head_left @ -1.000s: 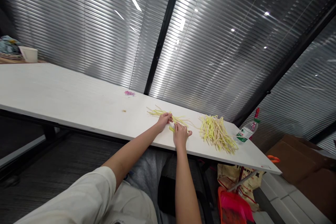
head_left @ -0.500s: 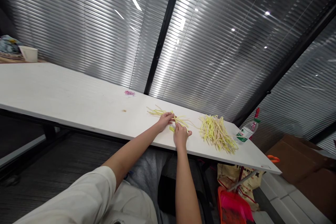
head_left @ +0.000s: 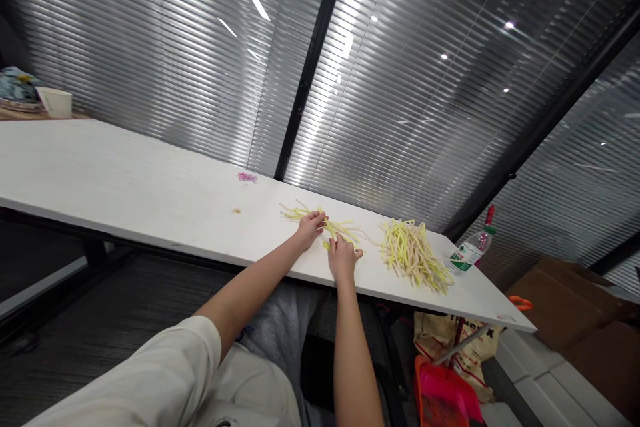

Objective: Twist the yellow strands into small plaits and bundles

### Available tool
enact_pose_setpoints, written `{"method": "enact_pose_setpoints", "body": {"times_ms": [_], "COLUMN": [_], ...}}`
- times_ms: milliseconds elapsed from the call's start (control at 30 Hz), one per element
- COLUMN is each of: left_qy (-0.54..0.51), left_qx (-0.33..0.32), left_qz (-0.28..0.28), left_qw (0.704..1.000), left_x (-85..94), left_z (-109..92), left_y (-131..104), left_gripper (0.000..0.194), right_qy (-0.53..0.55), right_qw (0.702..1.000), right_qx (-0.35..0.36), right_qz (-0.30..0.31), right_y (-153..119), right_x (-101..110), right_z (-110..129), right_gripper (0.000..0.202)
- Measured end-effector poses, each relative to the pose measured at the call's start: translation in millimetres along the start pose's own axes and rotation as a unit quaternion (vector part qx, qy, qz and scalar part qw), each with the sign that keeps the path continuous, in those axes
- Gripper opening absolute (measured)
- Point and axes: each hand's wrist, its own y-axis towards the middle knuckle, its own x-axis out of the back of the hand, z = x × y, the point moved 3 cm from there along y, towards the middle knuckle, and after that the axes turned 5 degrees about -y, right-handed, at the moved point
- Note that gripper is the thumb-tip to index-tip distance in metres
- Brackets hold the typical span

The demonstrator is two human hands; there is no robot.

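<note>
My left hand [head_left: 311, 227] is over the white table, with its fingers pinched together at a small bunch of thin, long yellow and pale strips [head_left: 300, 213]. Close by on the right is my right hand [head_left: 343, 257], its fingers bent down on the near side of the same strips and its thumb apart. A short yellow piece [head_left: 326, 245] shows beside the right fingers. What lies under the right fingertips is hidden. Further right, a large loose pile of yellow and beige strips [head_left: 413, 253] lies on the table, apart from both hands.
A clear plastic bottle [head_left: 467, 250] with a green cap stands past the pile. Pink bits [head_left: 247, 177] lie near the back edge of the white table [head_left: 150, 180]. A white cup [head_left: 57, 103] is far left. A red dustpan [head_left: 445, 390] and brown boxes [head_left: 565, 293] are below right.
Both hands have shifted slightly to the left, my left hand a little more, and the gap between their fingers is a bit wider. The pile and bottle have stayed put.
</note>
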Motion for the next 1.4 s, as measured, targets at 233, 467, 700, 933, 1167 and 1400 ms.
{"method": "enact_pose_setpoints", "body": {"times_ms": [233, 467, 700, 933, 1167, 1400], "left_qy": [-0.038, -0.069, -0.089, -0.087, -0.089, -0.065], "left_qx": [0.01, 0.019, 0.025, 0.027, 0.029, 0.033], "left_qz": [-0.007, -0.002, -0.01, -0.012, -0.009, -0.013], "left_qw": [0.999, 0.997, 0.996, 0.996, 0.996, 0.997], "left_x": [1.1, 1.1, 0.4, 0.1, 1.8, 1.5], "left_z": [1.3, 1.7, -1.8, -2.8, -1.0, -2.5], "left_y": [1.6, 1.4, 0.0, -1.9, 0.2, -0.7], "left_gripper": [0.028, 0.026, 0.022, 0.021, 0.024, 0.022], "right_qy": [-0.003, 0.004, 0.026, 0.018, 0.053, 0.096], "right_qw": [1.0, 0.999, 0.997, 0.998, 0.996, 0.99], "right_qx": [0.019, 0.019, 0.009, 0.016, 0.011, -0.016], "right_qz": [-0.01, -0.038, -0.066, -0.055, -0.076, -0.1], "right_y": [0.5, 0.2, -0.4, -0.1, -0.4, -0.2], "right_x": [-2.3, -1.4, 1.2, 0.3, 2.9, 6.9], "right_z": [-0.5, -1.7, -1.7, -2.7, -2.9, -3.0], "right_gripper": [0.035, 0.036, 0.036, 0.037, 0.038, 0.041]}}
